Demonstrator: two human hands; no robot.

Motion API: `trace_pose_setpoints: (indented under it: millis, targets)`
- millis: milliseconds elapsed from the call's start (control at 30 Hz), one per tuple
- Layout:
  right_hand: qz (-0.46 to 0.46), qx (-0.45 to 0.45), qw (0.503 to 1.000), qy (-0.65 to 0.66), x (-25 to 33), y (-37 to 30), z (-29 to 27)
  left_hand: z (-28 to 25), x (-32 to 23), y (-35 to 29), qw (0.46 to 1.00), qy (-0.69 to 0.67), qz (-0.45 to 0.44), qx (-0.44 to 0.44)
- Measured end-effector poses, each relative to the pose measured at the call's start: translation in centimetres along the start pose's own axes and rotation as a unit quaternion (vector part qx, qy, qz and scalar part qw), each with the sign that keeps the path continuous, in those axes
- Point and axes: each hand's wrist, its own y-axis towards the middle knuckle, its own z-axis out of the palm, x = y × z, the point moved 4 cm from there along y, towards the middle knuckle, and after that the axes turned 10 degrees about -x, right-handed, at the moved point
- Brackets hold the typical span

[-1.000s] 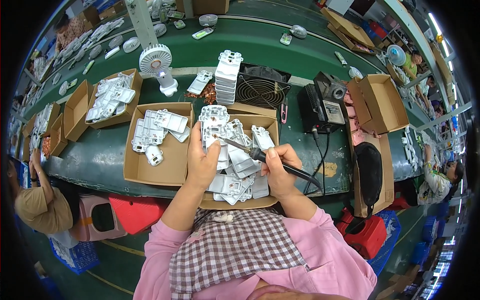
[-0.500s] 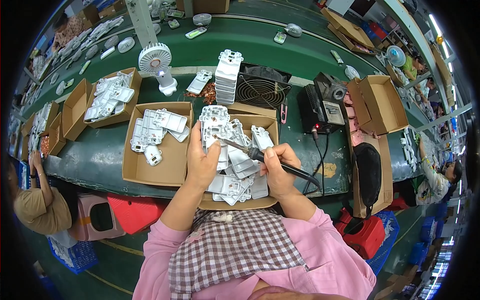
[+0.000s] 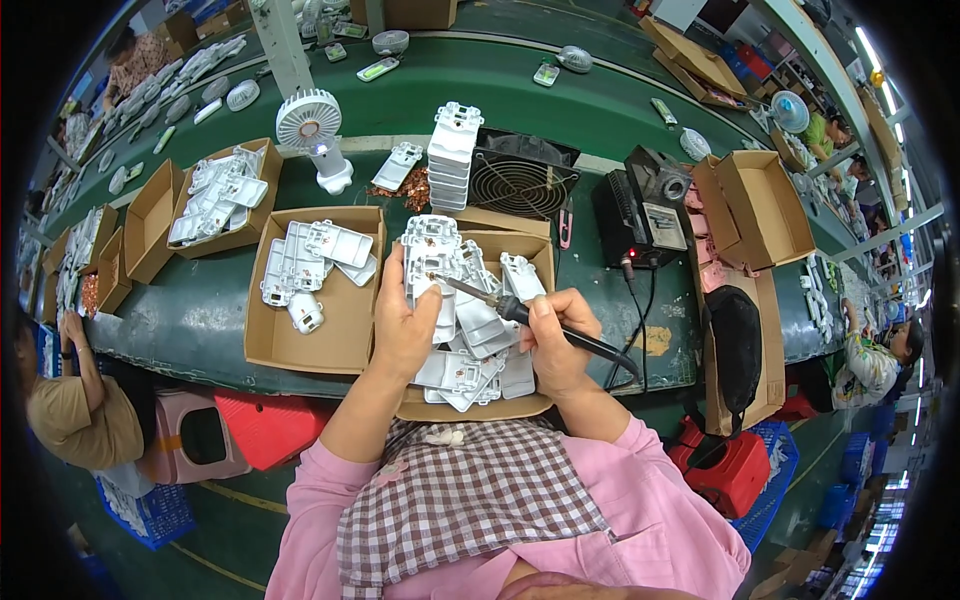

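Green matting covers a long workbench point(image 3: 200, 310) that curves across the view, crowded with cardboard boxes so that parts stay sorted and within arm's reach. Far left, an open box point(image 3: 215, 200) holds a heap of white plastic housings, and beside it a small white desk fan point(image 3: 310, 130) faces the seat, probably to blow fumes away. Next comes a second box point(image 3: 310, 290) with more white housings lying loose. Over the middle box point(image 3: 480, 400), the left hand point(image 3: 405, 325) is closed around a white plastic housing point(image 3: 430, 265), holding it upright and tilted toward the person so its inner face is open to the tool. The right hand point(image 3: 555, 340) is clamped pen-fashion on a soldering iron point(image 3: 520, 312), whose tip seems to touch the housing, though the contact point is too small to be sure. Its cable runs right toward a black soldering station point(image 3: 640, 215), behind which a black fan point(image 3: 520, 185) sits.
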Motion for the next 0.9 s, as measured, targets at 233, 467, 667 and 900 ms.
trace_pose_setpoints:
  millis: [233, 467, 667, 900]
  targets:
    - [-0.021, -0.018, 0.999, -0.035, -0.1, 0.1, 0.3, 0.3, -0.6, -0.2, 1.0, 0.019, 0.004, 0.016]
    - [-0.015, -0.013, 0.999, -0.028, 0.0, 0.1, 0.4, 0.3, -0.7, -0.2, 0.998, 0.05, 0.018, 0.021]
    - [-0.012, -0.008, 0.999, -0.034, 0.0, 0.1, 0.3, 0.5, -1.0, -0.1, 0.999, 0.035, 0.017, 0.02]
    - [0.005, -0.002, 1.0, -0.011, -0.1, 0.1, 0.1, 0.6, -1.0, -0.1, 0.999, 0.021, 0.009, 0.024]
